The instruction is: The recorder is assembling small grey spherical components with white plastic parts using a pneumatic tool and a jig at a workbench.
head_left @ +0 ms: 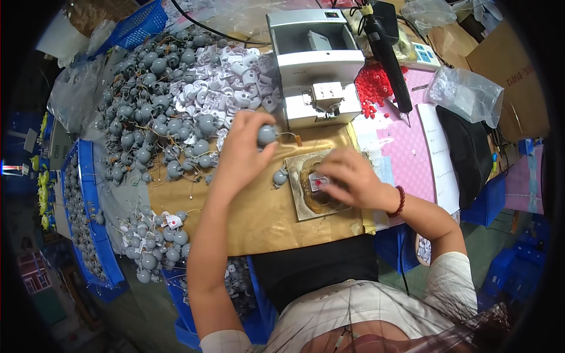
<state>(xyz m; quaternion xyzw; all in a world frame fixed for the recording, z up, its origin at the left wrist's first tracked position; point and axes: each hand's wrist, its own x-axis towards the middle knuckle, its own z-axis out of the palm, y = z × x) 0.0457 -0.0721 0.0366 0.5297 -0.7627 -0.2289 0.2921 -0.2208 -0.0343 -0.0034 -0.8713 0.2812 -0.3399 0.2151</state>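
My left hand [244, 150] pinches a grey ball-shaped part [266, 135]. A thin wire runs from the ball to a small brown strip [298, 140]. Over a square metal plate [301, 203] with a round brownish ring is my right hand [350, 179], slightly blurred, thumb and fingers apart. Just at its fingertips, inside the ring, sits a small white piece with a red spot [318, 182]. Whether the fingers touch it I cannot tell. Another grey ball [279, 177] lies beside the plate's left edge.
Heaps of grey balls [147, 112] and white plastic pieces [229, 79] cover the left. A grey-white machine [321, 65] stands behind the plate. Red caps [374, 85], a black electric screwdriver [388, 65] and a plastic bag [465, 94] are at the right. Blue bins [109, 247] stand below.
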